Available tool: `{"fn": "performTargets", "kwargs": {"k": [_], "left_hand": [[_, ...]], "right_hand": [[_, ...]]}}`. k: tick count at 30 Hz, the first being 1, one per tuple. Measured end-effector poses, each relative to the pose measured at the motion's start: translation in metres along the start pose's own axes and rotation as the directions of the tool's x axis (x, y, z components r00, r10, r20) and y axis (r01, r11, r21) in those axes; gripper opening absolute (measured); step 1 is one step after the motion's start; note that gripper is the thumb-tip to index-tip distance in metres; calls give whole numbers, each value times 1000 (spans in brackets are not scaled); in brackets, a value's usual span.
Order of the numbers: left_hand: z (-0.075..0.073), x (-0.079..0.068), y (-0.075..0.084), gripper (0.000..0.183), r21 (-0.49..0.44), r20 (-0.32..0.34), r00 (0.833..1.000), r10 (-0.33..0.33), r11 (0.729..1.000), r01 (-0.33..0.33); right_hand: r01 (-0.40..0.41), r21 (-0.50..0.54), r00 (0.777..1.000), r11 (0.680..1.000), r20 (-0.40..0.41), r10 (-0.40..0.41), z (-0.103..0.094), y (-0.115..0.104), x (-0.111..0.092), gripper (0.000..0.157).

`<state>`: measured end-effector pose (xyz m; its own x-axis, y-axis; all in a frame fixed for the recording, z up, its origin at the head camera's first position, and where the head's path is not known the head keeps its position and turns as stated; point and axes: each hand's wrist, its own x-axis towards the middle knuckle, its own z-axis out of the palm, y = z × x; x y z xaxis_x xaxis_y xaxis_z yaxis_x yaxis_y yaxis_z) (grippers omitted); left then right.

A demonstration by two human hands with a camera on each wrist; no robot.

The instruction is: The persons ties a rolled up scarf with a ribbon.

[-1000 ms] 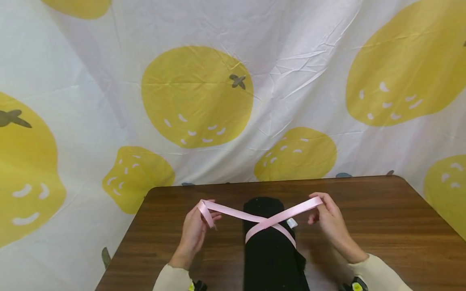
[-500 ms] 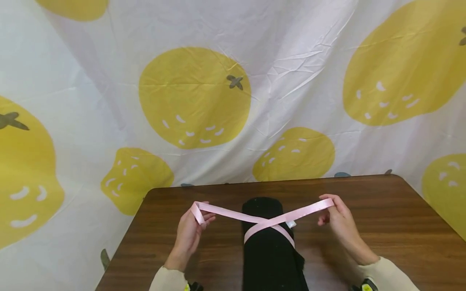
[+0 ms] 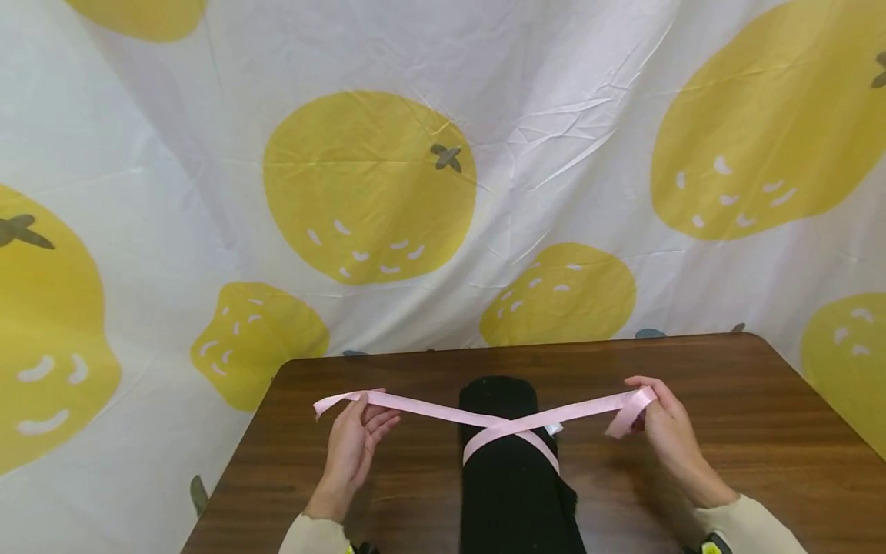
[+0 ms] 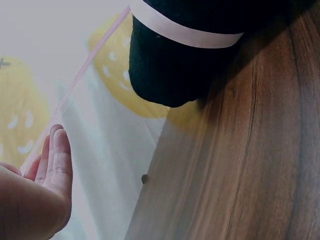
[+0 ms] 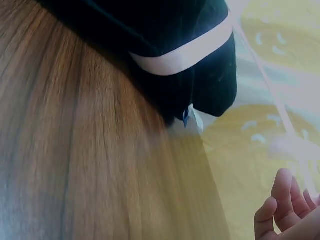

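A black rolled cloth (image 3: 515, 496) lies lengthwise on the table, its far end also visible in the left wrist view. Around it runs a pink ribbon (image 3: 436, 411), whose two lengths cross on top of the roll. My left hand (image 3: 349, 450) pinches the left length, and a short tail sticks out past the thumb. On the other side, my right hand (image 3: 673, 438) pinches the right length, with its loose end folded down below the fingers. Both lengths are drawn out nearly straight above the table. A small white tag (image 5: 196, 120) shows at the roll's right side.
The roll rests on a brown wood-grain table (image 3: 401, 477) with rounded far corners. Behind the table hangs a white curtain (image 3: 415, 323) printed with yellow fruit, close to the far edge.
Both hands have moved farther apart, drawing the ribbon lengths outward. The left tail now points left instead of hanging down, and a folded tail now shows at the right hand.
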<state>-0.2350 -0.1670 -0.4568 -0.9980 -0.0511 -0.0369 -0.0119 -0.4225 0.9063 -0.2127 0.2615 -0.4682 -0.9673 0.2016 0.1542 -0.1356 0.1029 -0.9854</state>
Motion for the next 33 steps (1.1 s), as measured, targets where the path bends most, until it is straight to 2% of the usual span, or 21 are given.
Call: {"fn": "performTargets", "kwargs": {"k": [5, 9, 12, 21, 28, 33], "left_hand": [[-4, -2, 3, 39, 4, -10, 1000, 7, 1000, -7], [-9, -3, 3, 40, 9, -23, 1000, 8, 1000, -7], [-13, -3, 3, 40, 3, -39, 999, -4, 1000, 4], [-24, -5, 0, 42, 4, -92, 995, -48, 999, 48], [-31, -8, -1, 41, -28, -132, 989, -70, 997, 66], [-39, -8, -4, 41, -54, -132, 987, -94, 995, 88]], "right_hand": [[35, -51, 999, 998, -33, -37, -7, 4, 1, 34], [9, -1, 999, 1000, -33, -9, -14, 6, 1, 35], [-41, 82, 999, 996, 1, 41, -19, 9, 2, 37], [-133, 206, 988, 969, 110, 112, -33, 20, 5, 41], [-210, 259, 964, 943, 214, 156, -48, 28, 8, 42], [-272, 278, 947, 921, 246, 205, -55, 31, 9, 41]]}}
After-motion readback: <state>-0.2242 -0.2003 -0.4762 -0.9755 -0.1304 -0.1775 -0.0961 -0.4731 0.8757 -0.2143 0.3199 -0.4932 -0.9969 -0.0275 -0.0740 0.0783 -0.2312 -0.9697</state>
